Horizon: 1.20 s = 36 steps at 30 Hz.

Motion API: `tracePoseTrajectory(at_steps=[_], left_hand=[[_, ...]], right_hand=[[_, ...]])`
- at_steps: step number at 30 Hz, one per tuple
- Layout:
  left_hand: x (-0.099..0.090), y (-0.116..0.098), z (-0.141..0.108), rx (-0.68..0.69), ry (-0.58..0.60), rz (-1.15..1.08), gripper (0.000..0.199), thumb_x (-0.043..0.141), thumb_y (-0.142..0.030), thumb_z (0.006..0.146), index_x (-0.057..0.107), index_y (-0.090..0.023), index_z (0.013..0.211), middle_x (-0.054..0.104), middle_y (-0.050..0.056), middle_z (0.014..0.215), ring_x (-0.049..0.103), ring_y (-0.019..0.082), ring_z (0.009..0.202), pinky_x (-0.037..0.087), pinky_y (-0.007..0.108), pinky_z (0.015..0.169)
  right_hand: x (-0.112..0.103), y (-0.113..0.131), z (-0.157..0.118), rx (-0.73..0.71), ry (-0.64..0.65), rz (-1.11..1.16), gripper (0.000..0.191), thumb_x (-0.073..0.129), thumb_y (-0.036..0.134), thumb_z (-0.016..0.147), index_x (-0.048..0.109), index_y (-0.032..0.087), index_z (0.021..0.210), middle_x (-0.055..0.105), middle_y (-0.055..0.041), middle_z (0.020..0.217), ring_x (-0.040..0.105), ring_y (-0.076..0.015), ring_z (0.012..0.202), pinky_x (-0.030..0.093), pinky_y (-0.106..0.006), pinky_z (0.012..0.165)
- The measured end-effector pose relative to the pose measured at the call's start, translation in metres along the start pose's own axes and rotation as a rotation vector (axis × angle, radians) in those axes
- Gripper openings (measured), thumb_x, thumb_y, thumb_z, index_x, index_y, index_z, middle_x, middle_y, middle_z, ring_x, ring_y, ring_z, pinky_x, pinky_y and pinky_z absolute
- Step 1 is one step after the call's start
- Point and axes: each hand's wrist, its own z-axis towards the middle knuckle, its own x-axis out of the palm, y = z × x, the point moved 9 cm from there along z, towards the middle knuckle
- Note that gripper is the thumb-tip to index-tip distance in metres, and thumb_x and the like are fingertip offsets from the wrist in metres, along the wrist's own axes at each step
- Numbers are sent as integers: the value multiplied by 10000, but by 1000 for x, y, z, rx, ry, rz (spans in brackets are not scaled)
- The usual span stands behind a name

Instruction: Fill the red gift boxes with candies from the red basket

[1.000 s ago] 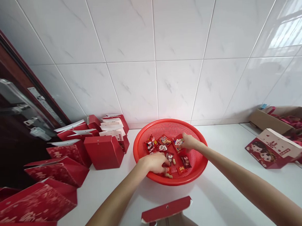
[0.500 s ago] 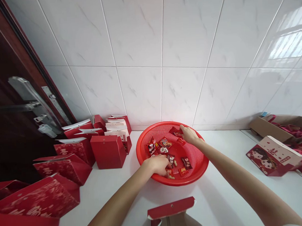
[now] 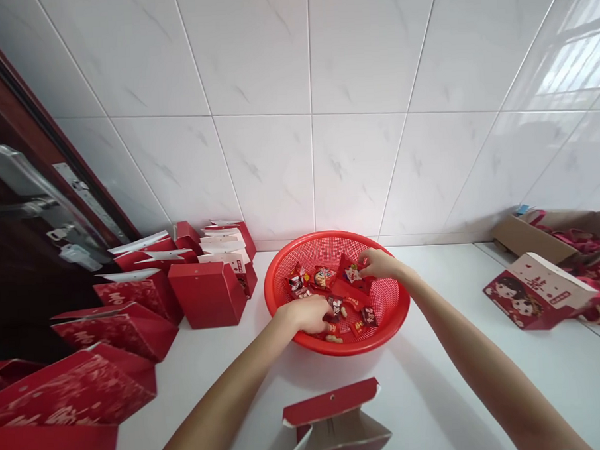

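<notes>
A red plastic mesh basket (image 3: 276, 262) stands on the white surface and holds wrapped candies (image 3: 325, 277) and a few peanuts in the shell (image 3: 333, 339). My left hand (image 3: 306, 313) dips over its near left side, fingers curled down among the sweets; whatever they grip is hidden. At the far right of the basket, my right hand (image 3: 380, 263) pinches the edge of a larger red candy packet (image 3: 352, 272). In front of the basket, nearest me, a red and grey paper gift box (image 3: 338, 422) stands with its top open.
Red gift boxes (image 3: 206, 295) line the left side, beside a dark door with a metal handle (image 3: 35, 207). On the right lie a printed gift box (image 3: 536, 294) and a cardboard carton (image 3: 529, 241) with pink ribbons. A tiled wall (image 3: 273, 180) rises behind.
The red packet at my right hand has turned and now shows its printed front. My left hand stays low in the basket, with little movement. The view has shifted slightly.
</notes>
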Motion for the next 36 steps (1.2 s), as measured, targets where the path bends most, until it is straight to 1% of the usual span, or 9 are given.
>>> tracePoseTrajectory(at_steps=[3, 5, 10, 13, 15, 22, 26, 30, 36], left_hand=[[-3, 13, -1, -88, 6, -42, 484, 597, -70, 780, 781, -210, 1205, 779, 122, 1091, 756, 236, 810, 534, 251, 609], [-9, 23, -3, -150, -36, -68, 594, 581, -47, 769, 721, -219, 1320, 757, 130, 1191, 761, 219, 837, 541, 237, 627], [-23, 42, -6, -194, -97, -114, 591, 589, -59, 750, 741, -255, 1286, 782, 79, 1169, 751, 235, 1021, 564, 236, 786], [-31, 53, -8, -207, -118, -119, 603, 581, -73, 762, 734, -264, 1313, 767, 90, 1245, 742, 259, 1081, 567, 267, 837], [-35, 61, -8, -225, -133, -111, 572, 586, -87, 776, 738, -252, 1302, 755, 106, 1276, 735, 273, 1107, 562, 286, 867], [-32, 78, 3, -294, -128, -50, 499, 646, -89, 763, 750, -241, 1227, 746, 117, 1284, 711, 289, 1156, 545, 309, 913], [-29, 74, 7, -313, -85, 7, 570, 691, -89, 733, 725, -261, 1275, 716, 106, 1327, 672, 298, 1230, 541, 306, 926], [-27, 65, 8, -286, -32, 49, 551, 784, -211, 742, 723, -232, 1288, 704, 121, 1319, 651, 321, 1244, 534, 330, 973], [-26, 56, 10, -231, -12, 51, 620, 734, -257, 826, 641, -256, 1439, 707, 128, 1339, 648, 337, 1263, 516, 363, 1023]], right_hand=[[6, -6, 1, 18, -53, -36, 182, 742, 116, 805, 719, 163, 979, 760, -112, 1026, 726, -279, 971, 513, -277, 689], [11, -6, 1, 7, -60, -44, 201, 719, 100, 823, 715, 152, 1017, 752, -139, 1104, 710, -304, 1037, 514, -297, 742], [11, 4, -8, -101, -78, 27, 397, 655, 117, 912, 645, 177, 1304, 686, -146, 1344, 652, -278, 1226, 509, -313, 941], [7, 7, -13, -155, -94, 97, 414, 644, 152, 948, 631, 197, 1359, 632, -135, 1452, 601, -270, 1330, 490, -329, 1040], [7, 6, -15, -170, -93, 142, 379, 654, 159, 945, 663, 203, 1322, 667, -127, 1406, 617, -277, 1310, 507, -348, 1037], [15, 2, -17, -176, -51, 271, 262, 630, 154, 958, 722, 205, 1198, 755, -103, 1201, 745, -230, 1008, 596, -297, 801], [17, 2, -17, -173, -24, 301, 246, 636, 159, 953, 722, 194, 1180, 751, -107, 1188, 746, -214, 976, 591, -264, 742], [17, 4, -17, -181, -3, 296, 244, 614, 135, 946, 722, 194, 1157, 760, -95, 1092, 739, -204, 918, 570, -252, 712], [19, 6, -18, -204, 15, 291, 228, 604, 133, 941, 725, 197, 1123, 763, -87, 1018, 734, -224, 961, 565, -254, 699]])
